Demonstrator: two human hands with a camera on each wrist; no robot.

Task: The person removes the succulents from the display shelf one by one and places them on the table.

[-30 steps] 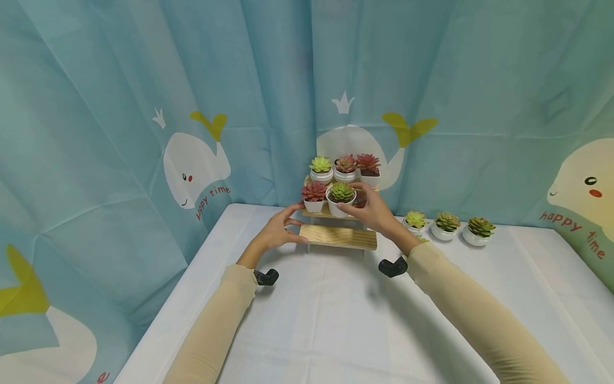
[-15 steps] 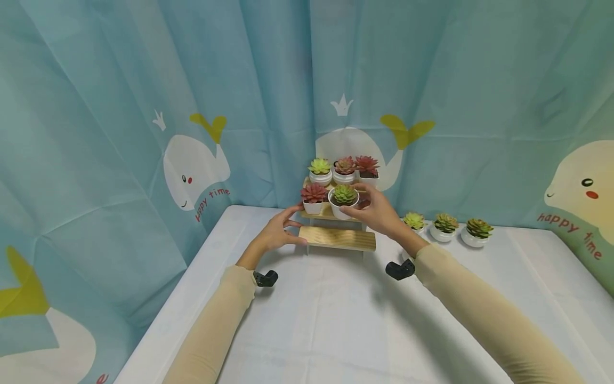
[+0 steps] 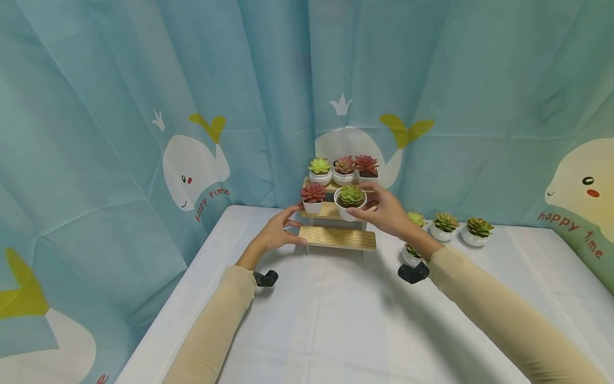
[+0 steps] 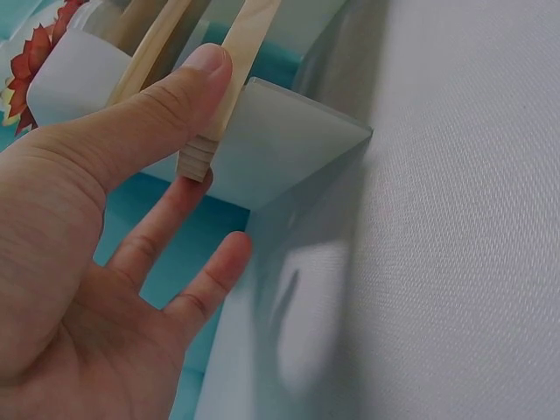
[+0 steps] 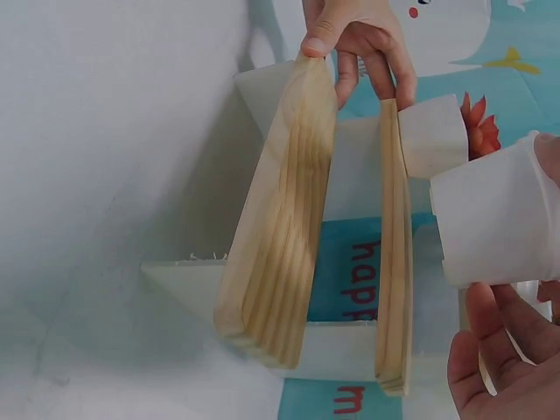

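Observation:
My right hand (image 3: 386,213) holds a green succulent in a white pot (image 3: 344,212), thumb in front and fingers behind. The pot hangs over the right part of the middle shelf (image 3: 328,211); a narrow gap separates its base from the wood in the right wrist view (image 5: 499,214). With thumb and a finger, my left hand (image 3: 275,230) pinches the left end of the bottom shelf (image 3: 338,238) of a tiered wooden stand. On the middle shelf, at its left end, sits a red succulent (image 3: 313,193) in a white pot.
Three potted succulents line the top shelf (image 3: 307,184). Several more green ones, such as the rightmost succulent (image 3: 477,229), stand on the white-covered table (image 3: 312,314) at right. A blue whale-print curtain (image 3: 268,106) hangs close behind the stand.
My right hand has carried the green succulent rightward along the middle shelf, away from the red one. The left hand has stayed on the bottom shelf's end.

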